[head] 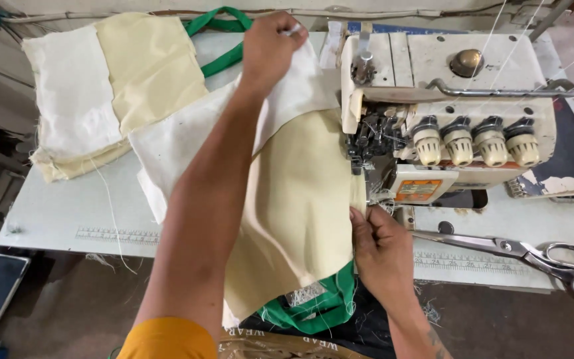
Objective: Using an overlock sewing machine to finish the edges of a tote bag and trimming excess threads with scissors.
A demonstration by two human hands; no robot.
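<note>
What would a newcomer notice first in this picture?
First, the cream and white cloth piece in the middle, held by both hands: the left hand grips its far end, the right hand pinches its near edge beside the sewing machine. Large scissors lie at the right, and stacked cloth pieces at far left.

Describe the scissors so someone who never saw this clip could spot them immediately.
Start at the cream overlock sewing machine on the pale table. Just below its right end, near the table's front edge, lie the scissors, blades pointing left. They are the only long bare-metal tool lying flat there, right of the right hand.
</note>
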